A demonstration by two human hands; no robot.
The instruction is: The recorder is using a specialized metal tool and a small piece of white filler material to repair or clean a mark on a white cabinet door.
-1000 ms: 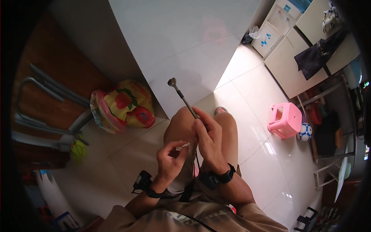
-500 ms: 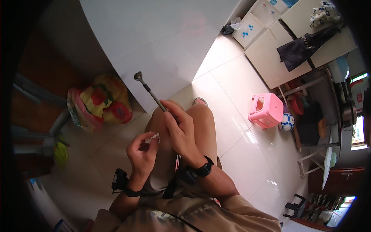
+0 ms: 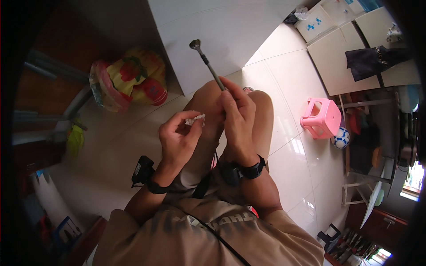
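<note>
My right hand (image 3: 237,117) is closed round the lower end of a slim metal rod with a small cupped head (image 3: 212,68). The rod slants up and to the left, and a dark ribbed section sits just below its head. In my left hand (image 3: 179,139), thumb and fingers pinch a crumpled piece of white tissue (image 3: 196,119). Both hands are above my thighs, and the tissue and rod are apart. Each wrist wears a black strap with a small device on it.
A pale cabinet-like block (image 3: 213,26) stands just ahead of my knees. Left of it lies a bulging yellow and red patterned bag (image 3: 133,80). To the right on the tiled floor are a pink plastic stool (image 3: 326,117) and a blue and white ball (image 3: 341,138).
The whole view has shifted, so the scene sits farther right and my knees higher. Both hands keep their hold; the tissue shows more plainly between the left fingers.
</note>
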